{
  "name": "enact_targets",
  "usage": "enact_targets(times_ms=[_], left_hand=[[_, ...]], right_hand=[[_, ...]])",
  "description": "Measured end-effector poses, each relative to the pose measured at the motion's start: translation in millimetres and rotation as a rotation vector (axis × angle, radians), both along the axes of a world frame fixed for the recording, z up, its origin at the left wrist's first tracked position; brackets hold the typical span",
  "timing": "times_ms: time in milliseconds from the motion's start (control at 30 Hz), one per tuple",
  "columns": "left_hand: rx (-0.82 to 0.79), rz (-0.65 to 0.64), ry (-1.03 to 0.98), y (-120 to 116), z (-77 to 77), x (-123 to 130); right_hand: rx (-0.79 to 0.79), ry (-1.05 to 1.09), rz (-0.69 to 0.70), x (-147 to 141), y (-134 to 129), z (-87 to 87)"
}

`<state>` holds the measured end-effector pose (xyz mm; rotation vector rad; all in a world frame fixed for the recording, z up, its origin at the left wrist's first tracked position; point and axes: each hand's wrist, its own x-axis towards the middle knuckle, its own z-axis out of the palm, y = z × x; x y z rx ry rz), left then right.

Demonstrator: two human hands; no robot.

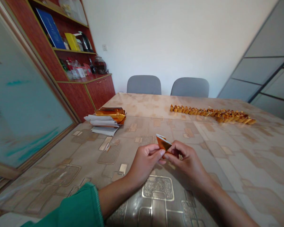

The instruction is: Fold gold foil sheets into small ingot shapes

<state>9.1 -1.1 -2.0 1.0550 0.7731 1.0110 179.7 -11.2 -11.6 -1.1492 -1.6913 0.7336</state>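
Over patterned tablecloth (pixel 137 126), left fingers (pixel 153 147) and right fingers (pixel 179 146) pinch folded gold paper (pixel 163 143)

Folded gold paper (pixel 164 143), white edge uppermost, between fingers (pixel 153 147).

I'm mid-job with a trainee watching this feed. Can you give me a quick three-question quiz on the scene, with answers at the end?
1. True or false: the left hand and the right hand both touch the folded gold paper.
2. Which lies on the table, toward the person's left?
A) the row of small gold pieces
B) the pile of gold and pale sheets
C) the blue folder
3. How many grey chair backs show beyond the table's far edge?

Key: 1. True. 2. B. 3. Two.
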Motion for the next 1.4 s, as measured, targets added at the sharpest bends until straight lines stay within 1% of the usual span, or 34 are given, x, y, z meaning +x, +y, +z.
enact_targets(times_ms=[167,267,367,433,500,633,733,867,933,1000,1200,1400], left_hand=[[-0.081,0.024,-0.042,1.6,-1.3,0.2],[-0.103,-0.003,-0.037,1.1,-1.8,-0.3],[-0.124,-0.027,-0.040,0.5,-1.5,-0.1],[-0.149,-0.007,-0.075,0.9,-0.5,0.6],[-0.175,0.039,-0.124,2.5,0.5,1.3],[-0.204,0.108,-0.176,7.5,1.0,1.1],[-0.223,0.122,-0.194,8.3,0.1,0.5],[-0.196,0.114,-0.188,4.2,-1.9,2.0],[-0.167,0.107,-0.171,2.7,-3.7,3.3],[-0.134,0.115,-0.160,2.5,-5.6,4.5],[-0.069,0.147,-0.149,4.2,-7.6,5.7],[-0.051,0.148,-0.134,4.7,-7.2,6.1]], right_hand=[[-0.043,0.040,-0.003,-0.7,-0.4,-3.8],[-0.099,0.109,-0.016,-1.1,0.5,-9.6],[-0.149,0.186,0.007,-1.5,2.8,-13.7],[-0.175,0.227,0.037,-1.6,4.2,-11.8],[-0.186,0.277,0.053,-1.1,4.7,-5.3],[-0.201,0.298,0.034,1.6,4.0,8.5],[-0.263,0.270,0.054,1.1,3.7,6.1],[-0.279,0.306,0.071,-3.6,4.0,-7.7],[-0.277,0.326,0.063,-5.1,4.0,-11.5],[-0.273,0.329,0.058,-5.5,4.2,-11.1],[-0.283,0.351,0.072,-4.0,5.6,-0.8],[-0.259,0.391,0.049,-6.6,7.2,-1.0]])
